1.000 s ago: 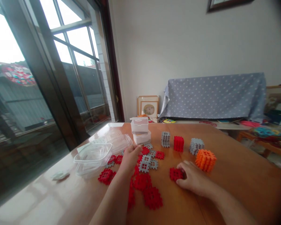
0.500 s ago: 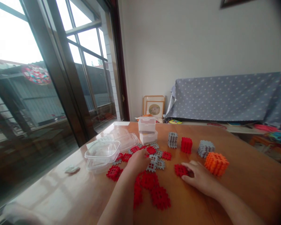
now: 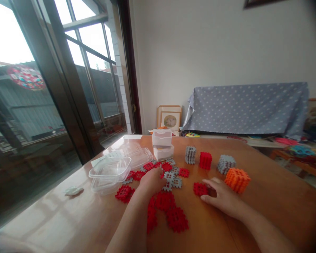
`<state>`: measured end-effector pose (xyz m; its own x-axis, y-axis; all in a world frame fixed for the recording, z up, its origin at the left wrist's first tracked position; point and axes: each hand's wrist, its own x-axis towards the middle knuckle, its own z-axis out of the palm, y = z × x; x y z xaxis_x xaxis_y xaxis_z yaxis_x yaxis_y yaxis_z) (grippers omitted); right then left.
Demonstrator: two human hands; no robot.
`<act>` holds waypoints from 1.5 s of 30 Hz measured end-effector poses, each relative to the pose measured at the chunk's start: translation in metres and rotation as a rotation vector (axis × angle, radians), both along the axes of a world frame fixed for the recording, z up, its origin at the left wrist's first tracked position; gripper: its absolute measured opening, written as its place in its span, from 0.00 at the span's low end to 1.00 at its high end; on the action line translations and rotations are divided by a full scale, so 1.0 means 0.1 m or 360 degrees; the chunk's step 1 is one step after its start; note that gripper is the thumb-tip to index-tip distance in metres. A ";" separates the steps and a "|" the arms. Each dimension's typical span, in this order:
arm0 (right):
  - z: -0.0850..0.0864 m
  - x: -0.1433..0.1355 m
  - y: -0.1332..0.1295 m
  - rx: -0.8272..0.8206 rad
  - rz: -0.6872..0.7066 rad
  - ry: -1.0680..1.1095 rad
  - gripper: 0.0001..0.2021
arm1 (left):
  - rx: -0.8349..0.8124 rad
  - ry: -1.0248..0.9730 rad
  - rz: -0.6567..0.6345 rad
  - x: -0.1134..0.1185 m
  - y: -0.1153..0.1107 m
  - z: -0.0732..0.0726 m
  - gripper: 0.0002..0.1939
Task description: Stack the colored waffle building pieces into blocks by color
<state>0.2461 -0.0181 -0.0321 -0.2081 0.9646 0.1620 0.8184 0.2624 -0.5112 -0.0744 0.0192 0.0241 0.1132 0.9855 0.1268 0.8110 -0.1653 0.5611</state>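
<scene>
Your left hand [image 3: 153, 181] hides its own fingertips, so no telling if they've got a piece. Your left forearm [image 3: 131, 221] also covers part of a red piece [image 3: 152, 218] beside it. Your right hand's [image 3: 218, 196] grip on the small red stack [image 3: 200, 189] is too blurry to call. Tabletop [image 3: 213, 232] runs off the bottom, the wall frame's [image 3: 252, 4] cut off up top, and the lower white box's [image 3: 163, 154] contents are pure fuzz.

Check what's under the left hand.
Red pieces and gray pieces show beside the left hand; whatever lies directly beneath it is covered, so can't tell.
</scene>
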 end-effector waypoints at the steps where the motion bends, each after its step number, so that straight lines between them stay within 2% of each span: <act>1: -0.01 0.01 0.00 0.0010 -0.0004 0.0017 0.30 | -0.0002 0.0022 -0.0009 0.00 0.00 -0.01 0.05; 5: -0.01 0.00 0.00 0.0140 -0.0077 0.0062 0.27 | -0.0069 0.0100 -0.0039 0.00 0.01 -0.05 0.04; 9: 0.14 -0.16 -0.12 0.0335 -0.0114 0.0084 0.20 | -0.0004 0.0096 -0.0032 0.01 0.00 -0.02 0.03; 12: 0.30 -0.43 -0.35 0.0199 0.0180 0.0107 0.17 | 0.0033 0.0073 -0.0022 0.04 -0.02 0.01 0.03; 16: 0.44 -0.79 -0.63 -0.0082 0.0526 0.0022 0.27 | 0.0054 0.0080 -0.0094 0.10 -0.04 0.02 0.05; 18: 0.47 -0.90 -0.68 -0.0176 0.0603 -0.0037 0.29 | 0.0062 0.0099 -0.0121 0.14 -0.06 0.04 0.07; 20: 0.47 -0.95 -0.69 -0.0169 0.0603 -0.0080 0.25 | 0.0050 0.0119 -0.0124 0.18 -0.09 0.07 0.09; 25: 0.46 -0.93 -0.64 -0.0018 0.0584 -0.0093 0.08 | -0.0009 0.0084 -0.0138 0.26 -0.15 0.14 0.11; 27: 0.45 -0.91 -0.63 0.0008 0.0598 -0.0067 0.07 | -0.0002 0.0024 -0.0151 0.27 -0.16 0.13 0.10; 31: 0.44 -0.87 -0.61 0.0067 0.0607 0.0127 0.11 | 0.0094 -0.0231 -0.0164 0.29 -0.11 0.09 0.07; 34: 0.45 -0.82 -0.57 0.0106 0.0428 0.0435 0.15 | 0.0082 -0.0560 -0.0233 0.37 -0.08 0.06 0.08; 37: 0.46 -0.74 -0.51 0.0001 0.0186 0.0840 0.19 | -0.0171 -0.1010 -0.0336 0.50 -0.12 0.09 0.12; 40: 0.47 -0.68 -0.47 -0.0148 0.0083 0.1194 0.21 | -0.0499 -0.1395 -0.0458 0.64 -0.23 0.14 0.16; 45: 0.51 -0.64 -0.46 -0.0268 -0.0030 0.1494 0.22 | -0.0669 -0.1648 -0.0558 0.76 -0.34 0.14 0.15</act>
